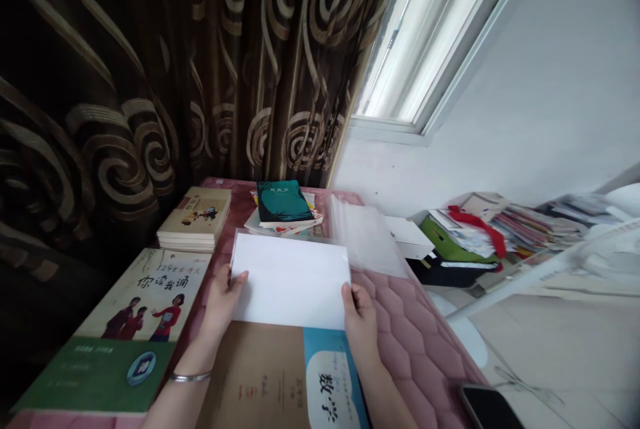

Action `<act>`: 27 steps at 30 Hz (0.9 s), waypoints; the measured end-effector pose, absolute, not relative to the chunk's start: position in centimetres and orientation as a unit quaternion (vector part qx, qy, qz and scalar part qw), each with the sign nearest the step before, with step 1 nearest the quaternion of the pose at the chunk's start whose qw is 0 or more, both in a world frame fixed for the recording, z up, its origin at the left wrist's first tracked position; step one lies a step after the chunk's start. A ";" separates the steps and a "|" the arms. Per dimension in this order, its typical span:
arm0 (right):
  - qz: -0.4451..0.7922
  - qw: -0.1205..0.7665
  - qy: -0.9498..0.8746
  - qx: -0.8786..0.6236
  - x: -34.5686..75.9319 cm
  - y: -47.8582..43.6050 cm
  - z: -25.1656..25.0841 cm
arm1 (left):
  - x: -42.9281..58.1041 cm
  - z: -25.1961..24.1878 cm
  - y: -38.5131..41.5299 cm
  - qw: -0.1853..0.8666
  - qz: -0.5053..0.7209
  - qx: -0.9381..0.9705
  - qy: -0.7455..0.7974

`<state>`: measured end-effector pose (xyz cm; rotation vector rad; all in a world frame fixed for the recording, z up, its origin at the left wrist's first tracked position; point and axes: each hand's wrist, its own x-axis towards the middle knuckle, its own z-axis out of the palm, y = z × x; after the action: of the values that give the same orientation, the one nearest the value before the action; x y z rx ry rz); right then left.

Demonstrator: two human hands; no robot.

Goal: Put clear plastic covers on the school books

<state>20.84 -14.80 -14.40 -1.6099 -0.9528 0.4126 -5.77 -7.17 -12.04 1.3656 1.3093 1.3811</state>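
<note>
My left hand grips the left edge of a white sheet, thumb on top. The sheet's right edge is pinched by my right hand. I hold the sheet flat, a little above a brown and blue book lying on the pink quilted table. A silver bracelet circles my left wrist.
A green and white picture book lies at the left, a stack of beige books behind it. A teal book tops a pile at the back. Clear plastic sleeves lie right of the sheet. A phone is at the lower right. Cluttered papers sit beyond.
</note>
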 end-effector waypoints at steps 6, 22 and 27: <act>0.186 0.559 -0.415 -0.693 21.4 -14.6 -15.2 | -5.7 -12.0 -7.3 0.374 0.542 0.537 0.527; 0.180 0.632 -0.360 -0.662 21.3 -14.7 -13.9 | -5.4 -12.1 -7.4 0.360 0.558 0.519 0.538; 0.244 0.620 -0.373 -0.646 21.4 -14.9 -13.9 | -5.5 -12.1 -7.4 0.364 0.556 0.522 0.536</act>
<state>21.37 -14.89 -13.93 -1.4866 -0.8568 0.5614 -5.52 -7.38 -12.15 1.3426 1.3779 1.4295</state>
